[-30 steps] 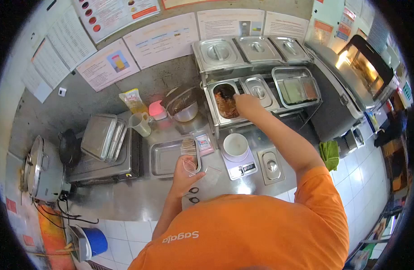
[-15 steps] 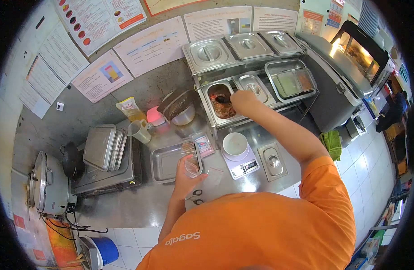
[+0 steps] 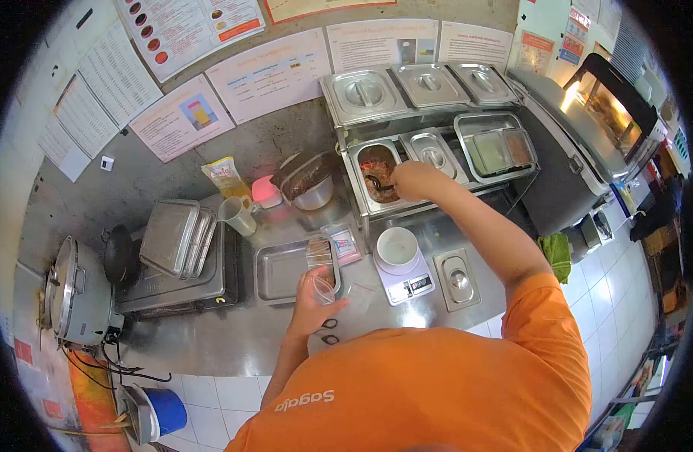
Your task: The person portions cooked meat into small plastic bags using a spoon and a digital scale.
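Observation:
My right hand (image 3: 420,181) is closed around the handle of a black spoon (image 3: 376,183), over an uncovered metal food pan (image 3: 355,167). The spoon's head dips into chunky red-brown sauce (image 3: 377,156) in that pan. Low at the counter's front, my left hand (image 3: 306,315) grips a small clear plastic cup (image 3: 324,289), which is tilted. Just behind it stands a shallow metal tray (image 3: 275,274). Right of the left hand, a white bowl (image 3: 398,247) rests on a digital kitchen scale (image 3: 409,285).
A loose pan lid (image 3: 458,279) lies right of the scale. Lidded pans (image 3: 366,91) line the upper rack. To the left are stacked trays (image 3: 171,237) on a stove, a measuring jug (image 3: 238,217) and a large cooker (image 3: 83,290). Scissors (image 3: 330,331) lie near the front edge.
The black spoon has shifted in the sauce and more of its handle shows. My left hand still has the cup, with little movement. The whole view has shifted slightly.

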A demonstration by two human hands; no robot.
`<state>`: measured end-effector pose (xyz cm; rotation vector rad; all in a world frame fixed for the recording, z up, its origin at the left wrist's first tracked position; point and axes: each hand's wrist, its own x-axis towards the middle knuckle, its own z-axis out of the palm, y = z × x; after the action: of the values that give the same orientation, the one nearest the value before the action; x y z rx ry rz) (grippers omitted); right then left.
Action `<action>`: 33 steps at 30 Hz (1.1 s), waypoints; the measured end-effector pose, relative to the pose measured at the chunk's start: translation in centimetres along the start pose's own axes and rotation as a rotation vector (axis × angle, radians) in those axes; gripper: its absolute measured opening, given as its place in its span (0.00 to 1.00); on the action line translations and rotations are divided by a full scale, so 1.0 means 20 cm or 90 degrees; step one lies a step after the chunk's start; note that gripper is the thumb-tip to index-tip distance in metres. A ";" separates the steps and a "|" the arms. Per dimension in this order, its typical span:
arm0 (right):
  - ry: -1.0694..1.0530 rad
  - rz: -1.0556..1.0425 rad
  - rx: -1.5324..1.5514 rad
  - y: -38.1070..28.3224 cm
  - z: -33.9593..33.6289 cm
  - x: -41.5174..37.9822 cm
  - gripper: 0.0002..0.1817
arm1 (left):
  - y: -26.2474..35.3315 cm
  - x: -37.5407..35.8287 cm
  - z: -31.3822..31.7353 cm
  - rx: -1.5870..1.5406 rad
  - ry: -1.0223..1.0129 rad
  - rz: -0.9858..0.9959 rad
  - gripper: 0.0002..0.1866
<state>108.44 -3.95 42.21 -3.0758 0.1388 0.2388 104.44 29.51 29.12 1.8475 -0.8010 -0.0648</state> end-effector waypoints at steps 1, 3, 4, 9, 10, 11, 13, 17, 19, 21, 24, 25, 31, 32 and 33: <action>0.000 -0.002 -0.002 0.01 0.00 0.01 0.15 | 0.00 -0.01 0.00 -0.007 -0.007 -0.019 0.43; 0.012 -0.090 0.029 0.05 0.00 0.01 0.15 | 0.00 -0.02 0.00 -0.015 -0.015 -0.040 0.43; 0.011 -0.089 0.028 0.07 0.00 0.02 0.15 | 0.00 -0.02 0.00 -0.010 -0.017 -0.040 0.43; 0.060 -0.114 0.381 0.23 0.11 0.02 0.16 | 0.01 -0.01 0.01 -0.043 -0.022 -0.092 0.43; 0.061 -0.116 0.377 0.26 0.12 0.01 0.16 | -0.04 -0.02 0.02 -0.031 -0.019 -0.068 0.43; -0.011 -0.013 0.565 0.27 0.12 -0.02 0.17 | -0.05 -0.02 0.03 -0.020 -0.015 -0.044 0.43; -0.089 0.096 0.744 0.27 0.14 -0.06 0.17 | -0.07 -0.02 0.02 -0.035 -0.022 -0.063 0.43; -0.029 0.167 0.861 0.26 0.15 -0.11 0.17 | -0.02 0.00 0.00 -0.003 -0.026 -0.082 0.44; -0.017 0.168 0.852 0.25 0.15 -0.11 0.18 | -0.01 0.01 0.02 0.010 -0.018 -0.078 0.44; -0.012 0.153 0.832 0.26 0.18 -0.10 0.18 | -0.01 0.02 0.02 0.025 -0.011 -0.073 0.45; 0.015 0.153 0.806 0.27 0.19 -0.10 0.18 | 0.00 0.03 0.03 -0.017 -0.014 -0.086 0.45; 0.015 0.154 0.806 0.27 0.20 -0.11 0.18 | 0.00 0.03 0.03 -0.024 -0.015 -0.093 0.45; 0.066 0.165 0.735 0.23 0.20 -0.15 0.18 | -0.06 0.02 0.05 -0.020 -0.016 -0.085 0.45; 0.101 0.122 0.691 0.24 0.22 -0.15 0.17 | -0.04 0.02 0.05 -0.017 -0.015 -0.082 0.45; 0.135 0.079 0.647 0.25 0.23 -0.15 0.17 | -0.02 0.03 0.06 -0.018 -0.014 -0.085 0.45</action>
<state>104.29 -8.46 37.87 -2.0699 0.3349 -0.1300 104.62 28.35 28.37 1.8738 -0.6876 -0.1812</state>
